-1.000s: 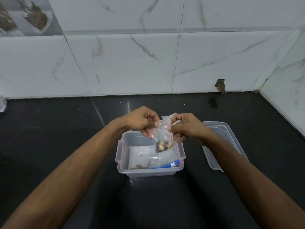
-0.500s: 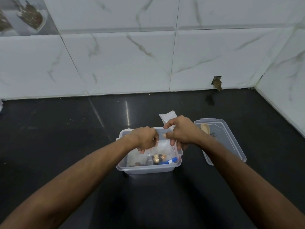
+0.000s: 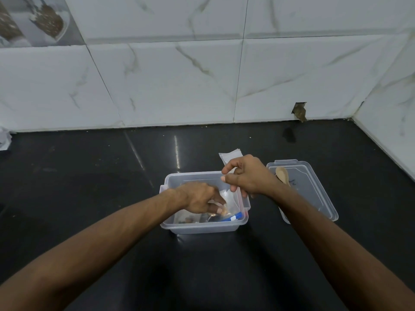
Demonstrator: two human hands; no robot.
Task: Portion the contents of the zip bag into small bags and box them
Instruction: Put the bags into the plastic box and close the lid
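A clear plastic box stands on the black counter. My left hand reaches down into it, fingers gripping a small clear bag that holds brown pieces and lies on the other bags. A zip bag with a blue strip lies along the box's near wall, and more brown pieces show at the near left. My right hand hovers over the box's far right corner, fingers loosely curled and apart, with nothing visible in them.
The box's clear lid lies upside down to the right, with a wooden spoon on it. Empty small bags lie behind the box. The tiled wall closes the back and right. A crumpled white thing sits far left.
Both hands lowered the small filled bag from above the box into it. My right hand then let go and lifted slightly, while my left hand pushed deeper with the bag.
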